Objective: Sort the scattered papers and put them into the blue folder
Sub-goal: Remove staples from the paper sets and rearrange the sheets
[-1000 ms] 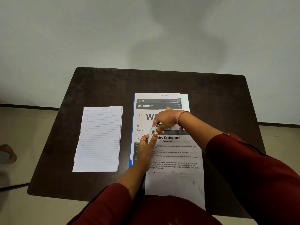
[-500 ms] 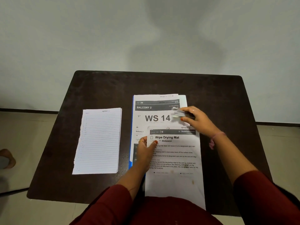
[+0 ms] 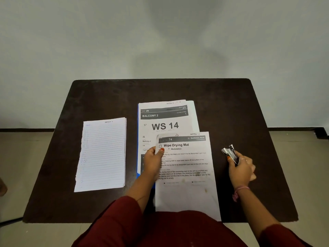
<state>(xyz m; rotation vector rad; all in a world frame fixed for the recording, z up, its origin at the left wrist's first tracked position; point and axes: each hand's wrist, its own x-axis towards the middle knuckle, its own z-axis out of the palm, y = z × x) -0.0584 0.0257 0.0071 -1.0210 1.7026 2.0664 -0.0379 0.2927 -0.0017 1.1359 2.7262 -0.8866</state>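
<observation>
A blue folder lies at the table's middle under a printed "WS 14" sheet; only its left edge shows. A "Wipe Drying Mat" sheet lies partly over that stack and hangs past the near table edge. My left hand pinches this sheet's upper left edge, thumb on top. To the right of the sheets, my right hand grips a small metal stapler just above the table. A stack of lined papers lies on the left.
The dark brown table stands against a plain wall. Floor shows on both sides. My dark red sleeves and lap fill the bottom of the view.
My right hand carried the stapler from the top left corner of the "Wipe Drying Mat" sheet over to the right side of the table. My left hand kept its hold on the sheet.
</observation>
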